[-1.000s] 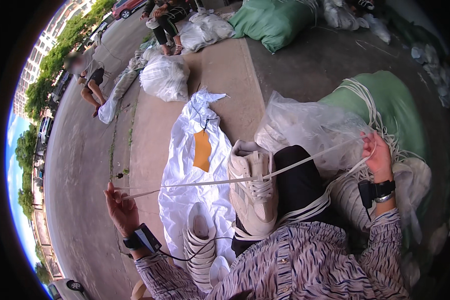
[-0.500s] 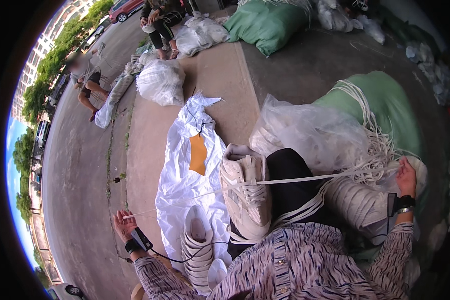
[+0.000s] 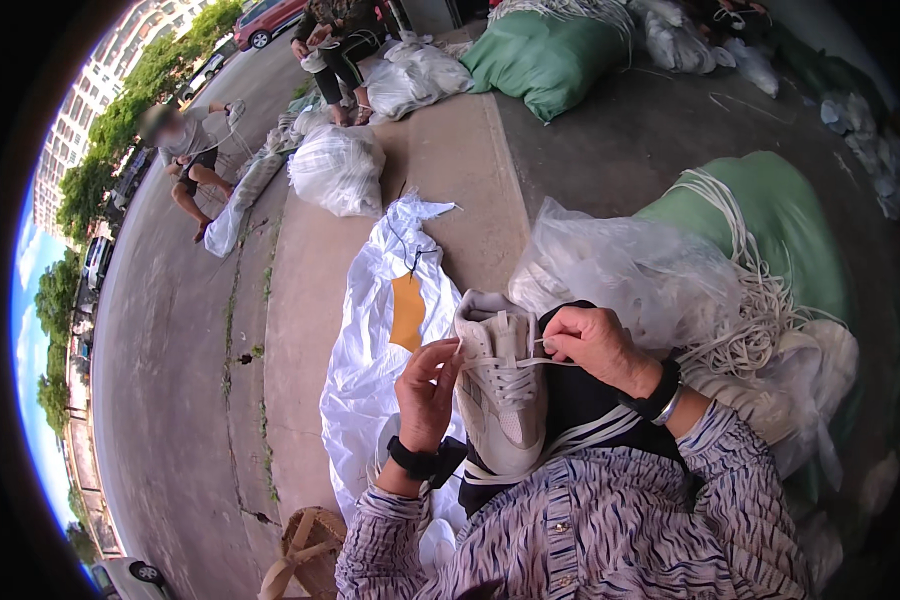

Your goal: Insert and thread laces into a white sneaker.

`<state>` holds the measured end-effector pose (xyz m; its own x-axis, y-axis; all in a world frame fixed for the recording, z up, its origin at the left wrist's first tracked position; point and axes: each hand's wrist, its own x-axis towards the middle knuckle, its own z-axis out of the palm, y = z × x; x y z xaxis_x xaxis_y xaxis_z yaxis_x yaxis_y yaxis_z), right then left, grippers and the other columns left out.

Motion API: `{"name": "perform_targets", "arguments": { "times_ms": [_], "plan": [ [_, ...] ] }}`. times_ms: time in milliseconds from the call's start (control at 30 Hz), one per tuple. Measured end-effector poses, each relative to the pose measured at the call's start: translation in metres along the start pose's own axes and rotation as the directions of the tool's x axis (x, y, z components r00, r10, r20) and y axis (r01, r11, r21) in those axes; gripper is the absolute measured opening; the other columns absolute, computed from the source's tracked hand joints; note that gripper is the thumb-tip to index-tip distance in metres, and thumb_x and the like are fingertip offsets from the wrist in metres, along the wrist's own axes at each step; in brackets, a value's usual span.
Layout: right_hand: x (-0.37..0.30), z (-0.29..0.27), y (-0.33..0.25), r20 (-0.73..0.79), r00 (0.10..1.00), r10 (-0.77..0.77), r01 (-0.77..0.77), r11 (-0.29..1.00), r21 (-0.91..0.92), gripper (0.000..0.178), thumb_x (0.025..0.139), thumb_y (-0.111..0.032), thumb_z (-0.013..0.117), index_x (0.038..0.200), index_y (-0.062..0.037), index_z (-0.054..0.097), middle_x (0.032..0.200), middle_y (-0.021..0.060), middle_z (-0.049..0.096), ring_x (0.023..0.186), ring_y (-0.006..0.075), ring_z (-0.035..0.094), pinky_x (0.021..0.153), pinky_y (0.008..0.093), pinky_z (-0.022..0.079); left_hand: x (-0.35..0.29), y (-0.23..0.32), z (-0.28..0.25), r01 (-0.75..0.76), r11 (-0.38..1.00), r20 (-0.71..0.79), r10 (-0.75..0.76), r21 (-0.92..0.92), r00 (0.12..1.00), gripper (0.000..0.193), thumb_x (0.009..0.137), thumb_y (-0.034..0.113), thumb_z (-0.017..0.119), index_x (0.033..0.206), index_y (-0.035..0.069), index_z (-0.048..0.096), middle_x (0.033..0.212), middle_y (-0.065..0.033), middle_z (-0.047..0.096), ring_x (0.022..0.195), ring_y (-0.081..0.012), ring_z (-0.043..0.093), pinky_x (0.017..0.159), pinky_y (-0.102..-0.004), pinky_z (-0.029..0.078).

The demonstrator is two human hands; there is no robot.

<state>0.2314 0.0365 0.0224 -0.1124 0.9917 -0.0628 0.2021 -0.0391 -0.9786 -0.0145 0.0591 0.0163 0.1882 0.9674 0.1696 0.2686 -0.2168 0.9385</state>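
Presently the pale beige lace-up sneaker (image 3: 500,395) rests on the person's dark-trousered lap, toe toward the body. Left hand (image 3: 428,395) has its fingers pinched together on the white flat shoelace (image 3: 510,375) end just beside the eyelets; right hand (image 3: 592,345) likewise has its fingertips closed on the other lace end — both grips close to the upper. Risk noted: uneven pull would leave one end short, and the unbraced shoe could roll off the knee toward the white plastic sack (image 3: 390,340) beyond the left fingers.

Wicker stool (image 3: 305,550) is cut off at the bottom edge; the shoe's (image 3: 500,395) heel hides behind the sleeve (image 3: 570,520).
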Motion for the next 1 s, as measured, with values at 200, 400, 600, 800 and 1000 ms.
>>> {"name": "perform_targets", "arguments": {
  "times_ms": [200,400,600,800,1000],
  "plan": [
    [-0.010,0.010,0.002,0.079,0.994,0.071,-0.059,0.988,-0.141,0.008,0.083,-0.005,0.059,0.079,0.0017,0.058,0.063,0.0045,0.060,0.051,0.0092,0.059,0.047,0.0222,0.046,-0.021,0.009,0.006,-0.039,0.974,0.023,0.035,0.224,0.999,0.009,0.088,0.008,0.060,0.093,0.001,0.063,0.085,-0.0049,0.061,0.076,-0.0110,0.057,0.064,-0.0240,0.047],
    [0.002,0.006,0.005,0.118,0.987,0.109,-0.100,0.992,-0.079,0.010,0.081,-0.005,0.056,0.074,0.0018,0.057,0.059,0.0064,0.059,0.046,0.0132,0.060,0.043,0.0247,0.046,-0.016,-0.001,-0.004,0.333,0.935,0.262,-0.292,-0.126,0.920,0.021,0.092,0.020,0.056,0.086,0.000,0.061,0.072,0.0017,0.056,0.067,-0.0050,0.049,0.059,-0.0204,0.041],
    [0.004,0.014,0.004,0.108,0.889,-0.446,0.398,0.633,-0.664,0.006,0.078,-0.003,0.056,0.073,-0.0012,0.053,0.061,0.0120,0.059,0.054,0.0215,0.062,0.046,0.0303,0.048,-0.012,-0.003,-0.003,0.320,0.937,0.308,-0.266,-0.138,0.913,0.022,0.092,0.020,0.057,0.084,0.000,0.059,0.074,0.0028,0.057,0.069,-0.0049,0.049,0.065,-0.0205,0.042],
    [0.003,0.007,-0.014,0.216,0.947,-0.237,0.317,0.785,-0.532,0.002,0.078,-0.002,0.055,0.077,-0.0002,0.055,0.064,0.0131,0.060,0.057,0.0229,0.061,0.049,0.0304,0.048,-0.001,-0.003,-0.001,0.373,0.923,0.298,-0.333,-0.090,0.895,0.019,0.088,0.017,0.057,0.080,0.000,0.062,0.070,0.0019,0.058,0.066,-0.0053,0.050,0.062,-0.0211,0.042],
    [0.011,-0.002,-0.011,0.251,0.928,-0.276,0.362,0.832,-0.421,0.005,0.078,-0.004,0.059,0.081,-0.0004,0.059,0.071,0.0081,0.058,0.062,0.0213,0.060,0.055,0.0303,0.048,0.012,0.002,0.002,0.394,0.919,0.301,-0.371,-0.019,0.878,0.020,0.083,0.019,0.058,0.076,0.001,0.063,0.071,-0.0021,0.061,0.062,-0.0114,0.055,0.058,-0.0257,0.043]
  ]
}}
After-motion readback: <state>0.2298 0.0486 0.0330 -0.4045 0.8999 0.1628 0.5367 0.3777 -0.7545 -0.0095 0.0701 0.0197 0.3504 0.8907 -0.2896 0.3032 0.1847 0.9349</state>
